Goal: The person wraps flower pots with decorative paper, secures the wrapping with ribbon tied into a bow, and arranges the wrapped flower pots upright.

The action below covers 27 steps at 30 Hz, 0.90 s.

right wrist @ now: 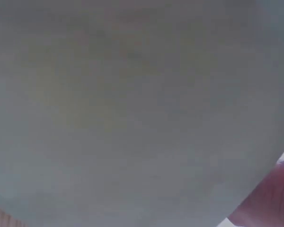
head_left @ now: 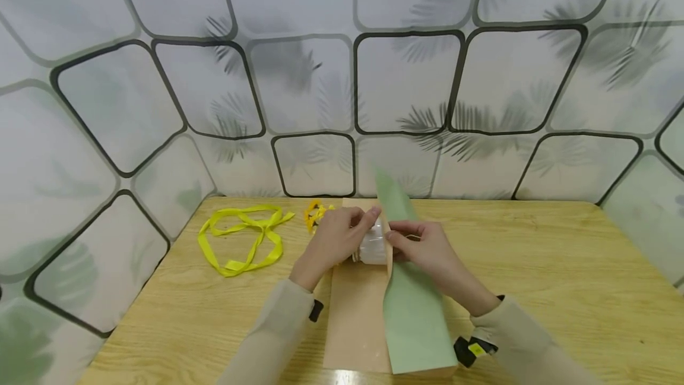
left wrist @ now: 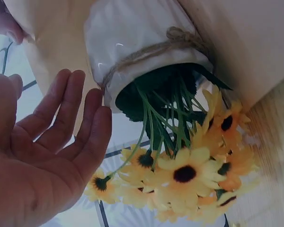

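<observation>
A white vase lies on its side on wrapping paper, peach on one face and green on the other. Twine is tied round the vase near its mouth, where yellow artificial flowers with dark centres stick out. My left hand is beside the vase, its fingers loosely extended; the fingertips lie close to the rim, and contact is hard to tell. With thumb and fingers, my right hand pinches the raised edge of the paper. Paper fills most of the right wrist view.
A yellow ribbon lies loosely looped on the wooden table to the left of the paper. Behind the table hangs a patterned white backdrop, which also runs along both sides.
</observation>
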Available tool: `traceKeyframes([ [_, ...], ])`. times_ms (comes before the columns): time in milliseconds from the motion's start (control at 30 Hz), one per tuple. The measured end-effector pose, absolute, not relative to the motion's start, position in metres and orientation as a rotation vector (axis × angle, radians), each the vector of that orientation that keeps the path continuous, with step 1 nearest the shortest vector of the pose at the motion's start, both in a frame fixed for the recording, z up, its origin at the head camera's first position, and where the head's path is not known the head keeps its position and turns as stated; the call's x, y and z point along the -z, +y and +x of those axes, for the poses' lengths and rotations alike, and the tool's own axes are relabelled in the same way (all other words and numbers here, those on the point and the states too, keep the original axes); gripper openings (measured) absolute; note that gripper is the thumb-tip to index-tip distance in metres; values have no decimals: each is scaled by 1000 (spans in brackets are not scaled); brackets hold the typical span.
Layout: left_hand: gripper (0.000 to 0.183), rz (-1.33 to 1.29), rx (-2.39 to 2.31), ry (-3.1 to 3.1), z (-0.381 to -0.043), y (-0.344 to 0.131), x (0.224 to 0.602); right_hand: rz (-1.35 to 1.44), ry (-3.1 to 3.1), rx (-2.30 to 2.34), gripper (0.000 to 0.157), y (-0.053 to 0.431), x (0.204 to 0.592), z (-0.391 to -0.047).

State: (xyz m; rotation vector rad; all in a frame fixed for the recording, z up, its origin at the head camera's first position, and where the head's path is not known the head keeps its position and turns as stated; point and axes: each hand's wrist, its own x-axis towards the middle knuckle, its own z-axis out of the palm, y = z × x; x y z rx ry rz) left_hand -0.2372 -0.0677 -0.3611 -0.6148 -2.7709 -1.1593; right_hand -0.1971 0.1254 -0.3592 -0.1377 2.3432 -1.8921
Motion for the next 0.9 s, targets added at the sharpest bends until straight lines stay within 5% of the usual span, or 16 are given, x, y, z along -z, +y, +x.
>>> traceKeyframes([
  [300, 24, -494, 1283, -2781, -237, -68, 358, -233, 2394, 1856, 35, 114, 365, -199],
  [633, 19, -214, 1414, -2706, -237, -71, 361, -189, 2789, 1705, 29, 142, 363, -198],
  [900, 22, -160, 1312, -2790, -234, -79, 354, -354, 2898, 1350, 50, 163, 381, -197],
])
